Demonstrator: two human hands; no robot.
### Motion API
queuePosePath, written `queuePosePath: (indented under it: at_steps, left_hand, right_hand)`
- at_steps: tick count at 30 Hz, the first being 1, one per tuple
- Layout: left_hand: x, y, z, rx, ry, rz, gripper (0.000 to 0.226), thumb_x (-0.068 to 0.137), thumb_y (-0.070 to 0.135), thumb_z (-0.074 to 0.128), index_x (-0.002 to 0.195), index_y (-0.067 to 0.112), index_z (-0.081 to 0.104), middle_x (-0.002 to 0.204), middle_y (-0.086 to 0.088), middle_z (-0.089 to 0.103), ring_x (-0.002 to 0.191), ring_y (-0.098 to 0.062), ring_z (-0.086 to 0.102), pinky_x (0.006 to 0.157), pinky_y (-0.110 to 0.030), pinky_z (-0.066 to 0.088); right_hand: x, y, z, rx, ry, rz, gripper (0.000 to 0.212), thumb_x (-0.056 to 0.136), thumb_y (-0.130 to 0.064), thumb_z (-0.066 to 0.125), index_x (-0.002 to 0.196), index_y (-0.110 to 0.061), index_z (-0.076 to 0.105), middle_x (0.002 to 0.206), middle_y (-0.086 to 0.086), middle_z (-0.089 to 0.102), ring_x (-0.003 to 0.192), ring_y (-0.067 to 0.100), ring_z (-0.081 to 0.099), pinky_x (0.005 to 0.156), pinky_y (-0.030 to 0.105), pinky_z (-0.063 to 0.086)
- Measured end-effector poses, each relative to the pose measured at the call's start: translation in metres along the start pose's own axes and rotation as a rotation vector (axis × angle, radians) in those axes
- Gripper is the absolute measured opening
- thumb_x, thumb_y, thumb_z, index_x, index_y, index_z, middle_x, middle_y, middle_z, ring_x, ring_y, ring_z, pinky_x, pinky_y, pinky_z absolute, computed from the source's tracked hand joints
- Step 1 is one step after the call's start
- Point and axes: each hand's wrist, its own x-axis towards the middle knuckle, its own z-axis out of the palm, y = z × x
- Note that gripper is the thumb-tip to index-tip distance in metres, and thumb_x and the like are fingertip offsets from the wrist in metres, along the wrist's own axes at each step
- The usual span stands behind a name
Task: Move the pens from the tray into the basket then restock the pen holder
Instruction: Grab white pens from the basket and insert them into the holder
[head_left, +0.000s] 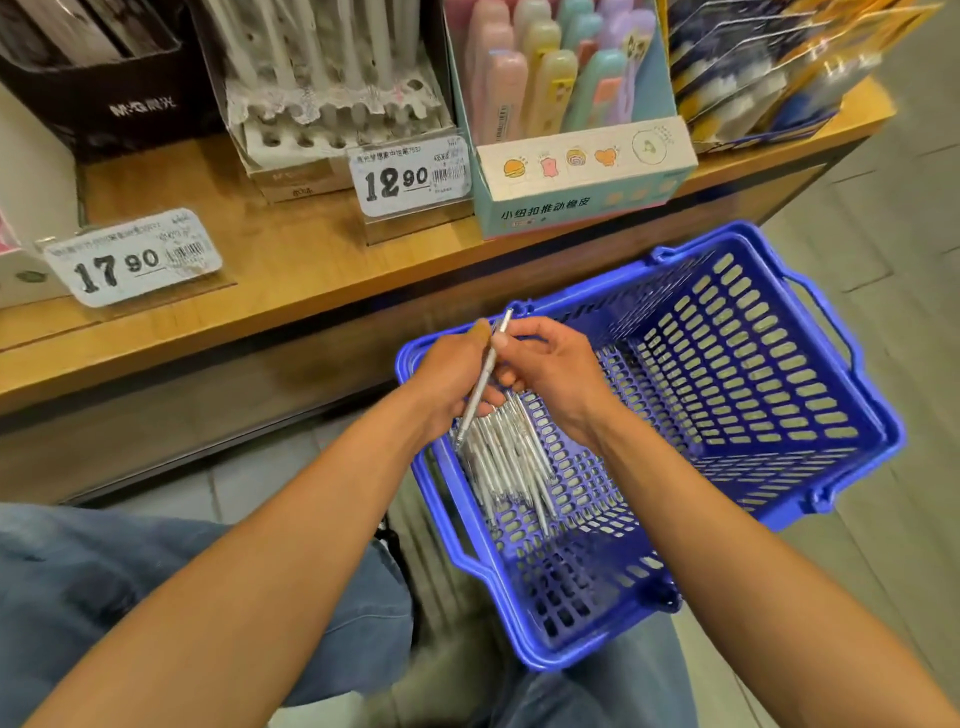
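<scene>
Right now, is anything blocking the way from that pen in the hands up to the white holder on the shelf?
Nothing visible does. Both hands pinch one pen above the blue basket; open air lies between it and the pen holder. The 12.90 price tag stands in front, to the holder's right, below its open slots.

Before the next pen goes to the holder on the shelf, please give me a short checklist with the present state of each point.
1. Single pen is lifted out of the bunch: ok.
2. Both left hand and right hand grip it: ok.
3. Remaining pens lie inside the blue basket: ok.
4. Pen holder has free holes in front: ok.
5. Pen tip direction: cannot tell.
</scene>
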Motion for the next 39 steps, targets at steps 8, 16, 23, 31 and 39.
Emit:
queuePosePath:
  at_steps: [8,16,23,31,39]
  left_hand:
    - [0.014,-0.003,-0.003,-0.107,0.068,-0.018,0.049,0.106,0.047,0.033,0.088,0.012,0.063,0.059,-0.001,0.054,0.036,-0.01,0.034,0.037,-0.016,0.026]
    - [0.019,-0.005,-0.005,-0.127,0.085,-0.03,0.049,0.104,0.047,0.038,0.086,0.01,0.065,0.056,0.0,0.055,0.035,-0.01,0.036,0.038,-0.016,0.027]
    - [0.018,-0.007,-0.005,-0.119,0.093,-0.011,0.048,0.105,0.046,0.038,0.087,0.011,0.066,0.062,-0.001,0.057,0.042,-0.011,0.037,0.038,-0.019,0.029]
    - [0.016,-0.005,-0.003,-0.13,0.107,-0.027,0.044,0.103,0.046,0.043,0.089,0.012,0.067,0.061,0.001,0.059,0.04,-0.009,0.041,0.04,-0.02,0.032]
    - [0.018,-0.007,0.004,-0.097,0.151,0.003,0.025,0.1,0.035,0.056,0.09,0.014,0.066,0.069,-0.001,0.061,0.05,-0.01,0.045,0.042,-0.021,0.036]
  right_hand:
    - [0.015,0.092,-0.044,-0.438,0.183,0.369,0.011,0.093,-0.004,0.054,0.09,-0.007,0.065,0.09,0.012,0.067,0.064,0.017,0.062,0.058,0.029,0.054]
    - [0.006,0.172,-0.045,-1.318,-0.098,0.62,0.019,0.09,-0.014,0.061,0.078,-0.002,0.053,0.075,0.011,0.058,0.065,0.026,0.058,0.052,0.028,0.044]
    - [0.005,0.183,-0.037,-1.301,-0.051,0.593,0.023,0.092,-0.019,0.06,0.106,-0.001,0.061,0.105,0.014,0.067,0.092,0.03,0.065,0.063,0.03,0.048]
    - [0.01,0.149,-0.038,-1.286,-0.006,0.566,0.055,0.1,-0.022,0.047,0.143,0.006,0.028,0.117,0.018,0.058,0.102,0.032,0.06,0.076,0.037,0.051]
    - [-0.007,0.047,-0.025,-0.249,0.195,0.175,0.007,0.088,-0.011,0.066,0.09,-0.006,0.062,0.07,0.005,0.063,0.052,0.011,0.058,0.052,0.026,0.047]
